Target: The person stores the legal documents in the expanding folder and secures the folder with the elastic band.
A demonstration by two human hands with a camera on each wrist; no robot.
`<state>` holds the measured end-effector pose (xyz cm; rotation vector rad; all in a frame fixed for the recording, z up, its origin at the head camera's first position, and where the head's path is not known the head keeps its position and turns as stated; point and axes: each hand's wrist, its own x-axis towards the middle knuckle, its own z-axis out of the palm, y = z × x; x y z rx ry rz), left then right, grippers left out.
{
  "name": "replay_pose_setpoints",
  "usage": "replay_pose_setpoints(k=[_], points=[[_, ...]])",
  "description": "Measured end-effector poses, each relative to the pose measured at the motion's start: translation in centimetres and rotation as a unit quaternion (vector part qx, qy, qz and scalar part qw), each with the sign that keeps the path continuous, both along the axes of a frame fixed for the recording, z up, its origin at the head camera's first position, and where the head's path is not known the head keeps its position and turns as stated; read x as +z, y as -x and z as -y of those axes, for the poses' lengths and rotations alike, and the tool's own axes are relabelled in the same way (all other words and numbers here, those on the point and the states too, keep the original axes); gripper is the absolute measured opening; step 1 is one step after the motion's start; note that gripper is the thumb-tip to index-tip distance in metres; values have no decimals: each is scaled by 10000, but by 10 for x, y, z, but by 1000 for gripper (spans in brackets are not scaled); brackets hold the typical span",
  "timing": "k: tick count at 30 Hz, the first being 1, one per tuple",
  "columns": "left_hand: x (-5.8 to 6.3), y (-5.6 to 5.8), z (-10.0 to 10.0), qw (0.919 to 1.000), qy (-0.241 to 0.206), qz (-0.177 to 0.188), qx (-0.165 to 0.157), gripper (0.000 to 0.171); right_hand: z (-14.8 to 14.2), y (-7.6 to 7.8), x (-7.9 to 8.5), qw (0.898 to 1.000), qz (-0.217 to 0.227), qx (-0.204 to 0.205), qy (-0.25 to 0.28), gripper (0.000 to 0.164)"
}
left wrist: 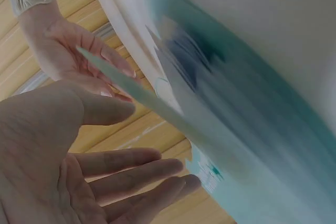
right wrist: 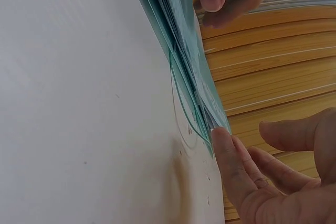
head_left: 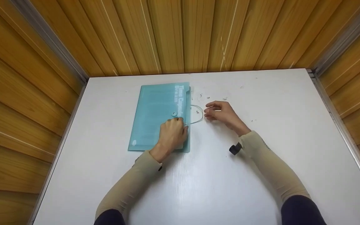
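A translucent teal document folder point(head_left: 158, 106) lies on the white table, with white lettering and a round button point(head_left: 174, 114) near its right side. Papers point(left wrist: 184, 56) show between its covers in the left wrist view. From the right edge, a thin elastic cord point(head_left: 202, 115) loops out onto the table. My left hand point(head_left: 172, 132) is over the folder's lower right part, below the button; its fingers are extended and apart in the left wrist view, close to the cover's edge. Just beyond the cord loop is my right hand point(head_left: 222, 113), fingers gently bent, holding nothing.
The white table point(head_left: 105, 175) has small dark marks point(head_left: 208, 97) to the right of the folder. Wood-plank walls point(head_left: 195, 37) with metal edging stand behind and at both sides. A black wrist device point(head_left: 235, 149) sticks out from the right sleeve.
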<state>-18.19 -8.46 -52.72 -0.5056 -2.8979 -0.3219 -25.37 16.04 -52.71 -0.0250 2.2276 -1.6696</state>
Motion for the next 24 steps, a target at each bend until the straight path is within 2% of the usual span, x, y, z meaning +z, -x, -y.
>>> replay_pose_setpoints(k=[6, 12, 18, 24], points=[[-2, 14, 20, 9985, -235, 431, -239, 62, -1, 1, -1, 10000, 8, -33, -51, 40], [-7, 31, 42, 9951, -77, 950, -270, 97, -3, 4, -4, 10000, 26, -27, -27, 42], [-10, 44, 61, 9865, 106, 1616, -241, 128, -5, 7, -4, 9999, -76, 10, -127, 43], [-18, 51, 69, 9756, 155, 2176, -241, 142, -5, 8, -9, 9997, 55, -55, -226, 40]])
